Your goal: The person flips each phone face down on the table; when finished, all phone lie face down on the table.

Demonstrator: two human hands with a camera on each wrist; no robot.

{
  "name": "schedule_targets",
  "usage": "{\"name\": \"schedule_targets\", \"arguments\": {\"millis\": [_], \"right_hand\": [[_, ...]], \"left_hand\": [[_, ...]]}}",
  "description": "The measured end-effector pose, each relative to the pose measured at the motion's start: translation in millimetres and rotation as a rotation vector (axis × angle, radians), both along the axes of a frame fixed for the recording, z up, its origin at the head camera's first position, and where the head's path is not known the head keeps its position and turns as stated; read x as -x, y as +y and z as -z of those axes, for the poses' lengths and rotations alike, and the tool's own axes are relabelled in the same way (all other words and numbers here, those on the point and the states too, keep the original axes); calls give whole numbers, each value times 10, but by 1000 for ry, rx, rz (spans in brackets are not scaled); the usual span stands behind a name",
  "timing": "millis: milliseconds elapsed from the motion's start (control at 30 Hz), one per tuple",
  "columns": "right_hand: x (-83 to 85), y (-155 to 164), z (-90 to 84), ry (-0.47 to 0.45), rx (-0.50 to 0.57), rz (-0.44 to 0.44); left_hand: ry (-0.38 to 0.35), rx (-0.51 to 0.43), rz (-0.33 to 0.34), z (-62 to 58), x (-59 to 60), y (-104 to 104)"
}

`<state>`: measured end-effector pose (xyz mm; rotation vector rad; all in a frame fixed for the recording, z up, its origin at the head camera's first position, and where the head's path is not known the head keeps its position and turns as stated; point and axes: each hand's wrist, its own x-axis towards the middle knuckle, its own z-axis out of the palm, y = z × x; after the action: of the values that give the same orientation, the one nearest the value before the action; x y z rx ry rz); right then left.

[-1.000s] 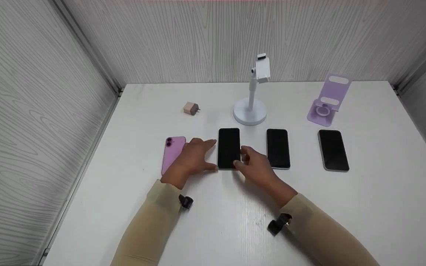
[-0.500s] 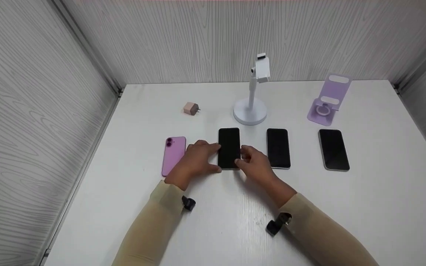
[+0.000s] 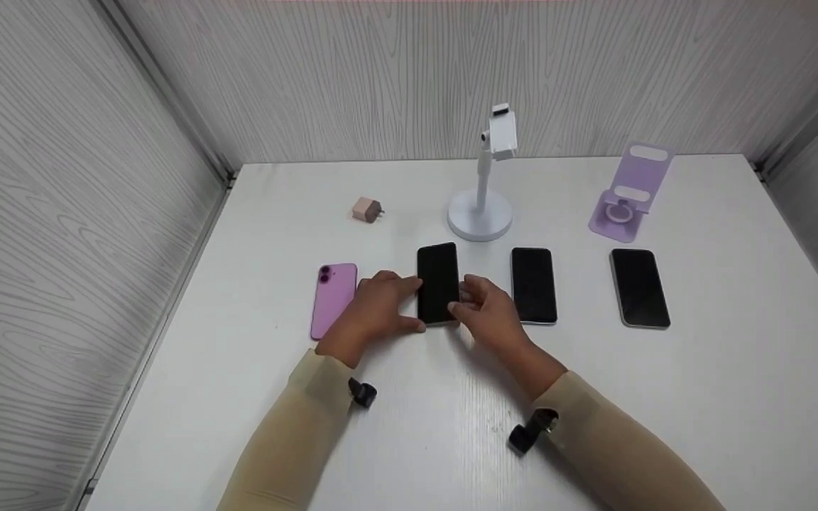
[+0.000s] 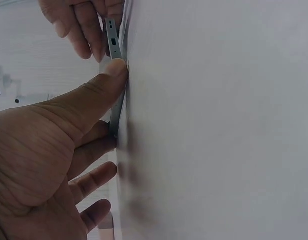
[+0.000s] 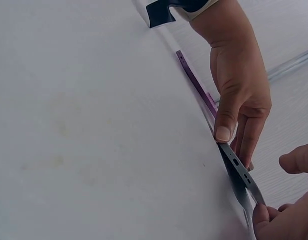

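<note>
A black-screened phone (image 3: 438, 280) lies face up in the middle of the white table, tilted, with its right edge raised off the surface. My left hand (image 3: 375, 309) holds its left side, thumb at the lower left corner and a fingertip on the left edge. Bent fingers of my right hand (image 3: 491, 316) hook the raised right edge; in the right wrist view, its thumb stands apart from the phone (image 5: 238, 165). In the left wrist view, the port side of the phone (image 4: 112, 40) shows beyond my left thumb. A pink phone (image 3: 333, 301) lies face down beside my left hand.
Two more black-screened phones, one near (image 3: 533, 284) and one farther right (image 3: 640, 287), lie face up. Behind stand a white phone stand (image 3: 480, 213) and a purple folding stand (image 3: 642, 174). A pink charger plug (image 3: 366, 209) sits at the back left. Panels border the table.
My left hand has moved right onto the middle phone's left side. That phone's right edge has risen, tilting it, with my right fingers at that edge. The other things have stayed put.
</note>
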<state>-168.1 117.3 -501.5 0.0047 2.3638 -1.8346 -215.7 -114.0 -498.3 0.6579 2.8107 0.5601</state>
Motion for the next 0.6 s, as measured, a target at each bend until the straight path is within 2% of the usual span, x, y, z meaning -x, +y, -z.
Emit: {"name": "schedule_targets", "arguments": {"millis": [167,333,433,600], "right_hand": [[7,-15,-52,-8,28,23],[10,-73,-86,-6,17,41],[18,-119,-88,17,-73,46],[15,-159,-87,116,-302,39]], "left_hand": [[5,-12,16,-4,-10,-24],[-1,-30,-1,-4,-33,-32],[2,-33,-12,9,-38,-28],[10,-29,-16,11,-47,-26]]}}
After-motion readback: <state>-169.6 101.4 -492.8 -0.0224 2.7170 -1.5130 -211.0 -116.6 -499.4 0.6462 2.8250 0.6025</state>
